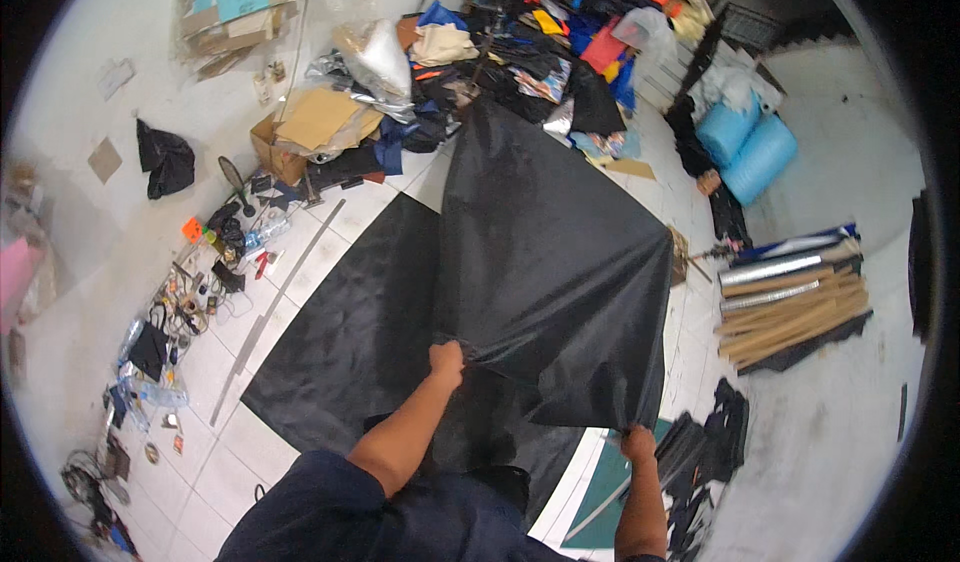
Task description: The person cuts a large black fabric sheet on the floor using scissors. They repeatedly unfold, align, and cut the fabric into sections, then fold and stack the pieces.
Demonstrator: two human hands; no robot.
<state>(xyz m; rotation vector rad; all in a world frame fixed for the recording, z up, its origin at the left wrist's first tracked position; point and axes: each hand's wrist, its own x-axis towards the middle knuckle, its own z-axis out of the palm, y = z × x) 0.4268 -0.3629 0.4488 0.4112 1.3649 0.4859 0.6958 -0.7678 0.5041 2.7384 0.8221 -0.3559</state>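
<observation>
Gripping the near edge of the black fabric sheet (550, 242), the left hand (447, 360) and right hand (637, 444) each pinch a corner, lifting it above the tiled floor (230, 462); it looks light, limp, slightly slick, best held at the corners.

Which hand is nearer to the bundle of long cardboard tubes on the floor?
Right. The right hand grips the black fabric sheet just below-left of the cardboard tubes; the left hand is farther left.

- Large sheet of black fabric (540, 232), faintly glossy, lifted and draped over a white tiled floor.
- Its near edge is raised, lower part lying flat.
</observation>
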